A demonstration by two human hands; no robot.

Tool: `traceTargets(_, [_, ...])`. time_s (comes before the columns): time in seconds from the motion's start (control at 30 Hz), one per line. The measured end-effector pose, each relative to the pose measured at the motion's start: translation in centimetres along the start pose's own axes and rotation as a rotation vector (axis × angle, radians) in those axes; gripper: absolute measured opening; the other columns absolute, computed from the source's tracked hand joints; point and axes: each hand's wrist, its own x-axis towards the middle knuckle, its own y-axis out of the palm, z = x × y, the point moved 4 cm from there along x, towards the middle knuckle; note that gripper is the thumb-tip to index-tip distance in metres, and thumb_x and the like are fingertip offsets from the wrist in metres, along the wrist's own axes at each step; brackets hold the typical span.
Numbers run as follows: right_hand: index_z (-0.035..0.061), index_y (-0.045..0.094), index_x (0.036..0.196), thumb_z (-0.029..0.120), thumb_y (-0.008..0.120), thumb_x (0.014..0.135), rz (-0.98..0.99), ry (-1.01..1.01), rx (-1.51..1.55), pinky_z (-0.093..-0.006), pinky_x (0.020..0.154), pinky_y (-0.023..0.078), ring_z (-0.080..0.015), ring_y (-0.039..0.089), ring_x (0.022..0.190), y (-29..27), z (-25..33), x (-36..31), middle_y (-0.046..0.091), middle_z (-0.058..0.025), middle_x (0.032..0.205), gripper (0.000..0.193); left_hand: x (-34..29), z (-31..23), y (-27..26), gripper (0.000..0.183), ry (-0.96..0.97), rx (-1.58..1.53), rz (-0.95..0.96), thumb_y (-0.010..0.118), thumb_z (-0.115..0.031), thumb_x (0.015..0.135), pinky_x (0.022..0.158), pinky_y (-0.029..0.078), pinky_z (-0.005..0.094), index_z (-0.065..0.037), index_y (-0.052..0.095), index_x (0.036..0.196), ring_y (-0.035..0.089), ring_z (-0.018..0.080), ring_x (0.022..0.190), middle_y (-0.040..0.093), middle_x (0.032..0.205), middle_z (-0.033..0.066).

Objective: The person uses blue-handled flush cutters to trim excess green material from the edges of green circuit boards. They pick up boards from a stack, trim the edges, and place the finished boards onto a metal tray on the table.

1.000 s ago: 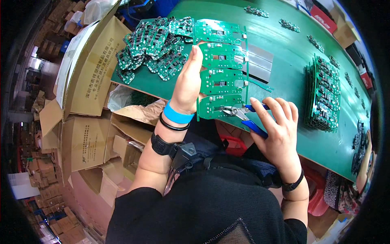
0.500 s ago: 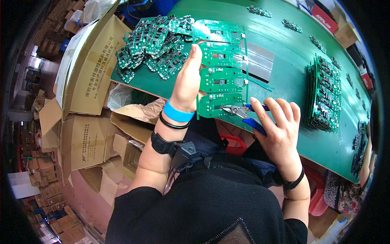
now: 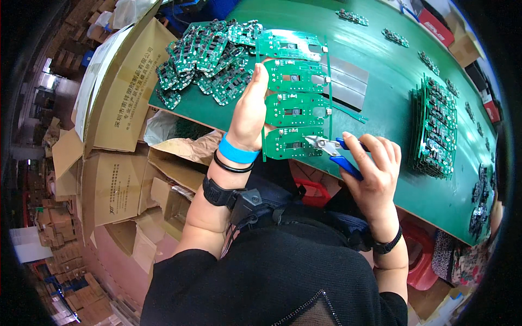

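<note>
My left hand (image 3: 251,108) grips the left edge of a green circuit board panel (image 3: 296,100), its thumb along the edge and the other fingers hidden beneath. Several joined boards make up the panel, held in a column above the table's near edge. In my right hand (image 3: 376,165) is a pair of cutting pliers (image 3: 340,154) with blue handles, the fingers wrapped round them. The pliers' metal jaws are over the right part of the nearest board, close to its upper edge; whether they touch it I cannot tell.
A heap of loose circuit boards (image 3: 204,54) lies on the green table (image 3: 380,70) at left. Stacked panels (image 3: 435,127) stand at right, with single boards (image 3: 395,37) behind. A grey flat block (image 3: 348,81) lies beyond the panel. Open cardboard boxes (image 3: 117,185) stand left.
The pliers have shifted right and slightly up, from the middle of the nearest board toward its upper right. The panel has moved only slightly in my left hand.
</note>
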Motion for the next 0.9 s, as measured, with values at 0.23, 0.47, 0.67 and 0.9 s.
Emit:
traceTargets(0.23, [0.0096, 0.065, 0.111, 0.012, 0.075, 0.06, -0.138, 0.197, 0.0, -0.0381, 0.08, 0.04, -0.0262, 0.054, 0.087, -0.5, -2.5, -0.4, 0.058, -0.0084, 0.097, 0.053, -1.9, 1.5, -1.7, 0.068, -0.176, -0.539, 0.275, 0.017, -0.054, 0.099, 0.084, 0.054, 0.0517, -0.007, 0.022, 0.148, 0.058, 0.0416, 0.108, 0.034, 0.146, 0.0224])
traceTargets(0.47, [0.0115, 0.063, 0.114, 0.014, 0.076, 0.061, -0.102, 0.213, -0.048, -0.0381, 0.082, 0.039, -0.0245, 0.054, 0.092, 0.9, -2.7, 0.0, 0.057, -0.0066, 0.101, 0.055, -3.1, 4.5, -0.8, 0.067, -0.195, -0.675, 0.371, 0.024, -0.053, 0.099, 0.073, 0.06, 0.0515, -0.005, 0.026, 0.146, 0.057, 0.0485, 0.106, 0.008, 0.152, 0.0264])
traceTargets(0.67, [0.011, 0.06, 0.119, 0.018, 0.076, 0.063, -0.094, 0.224, -0.06, -0.04, 0.091, 0.036, -0.0266, 0.053, 0.1, 0.4, -2.6, -0.3, 0.056, -0.0096, 0.107, 0.059, -2.8, 4.7, -0.4, 0.066, -0.171, -0.72, 0.397, 0.026, -0.052, 0.099, 0.071, 0.06, 0.0529, -0.004, 0.031, 0.144, 0.057, 0.0485, 0.106, 0.007, 0.152, 0.0277])
traceTargets(0.9, [0.0089, 0.052, 0.128, 0.018, 0.074, 0.07, 0.128, 0.292, -0.087, -0.0461, 0.101, 0.031, -0.0313, 0.049, 0.113, 0.6, -5.5, -5.1, 0.053, -0.0143, 0.116, 0.063, -3.1, 4.7, -0.7, 0.067, -0.233, -0.697, 0.372, 0.026, -0.055, 0.098, 0.073, 0.06, 0.0513, -0.006, 0.031, 0.144, 0.059, 0.0475, 0.104, 0.009, 0.151, 0.029])
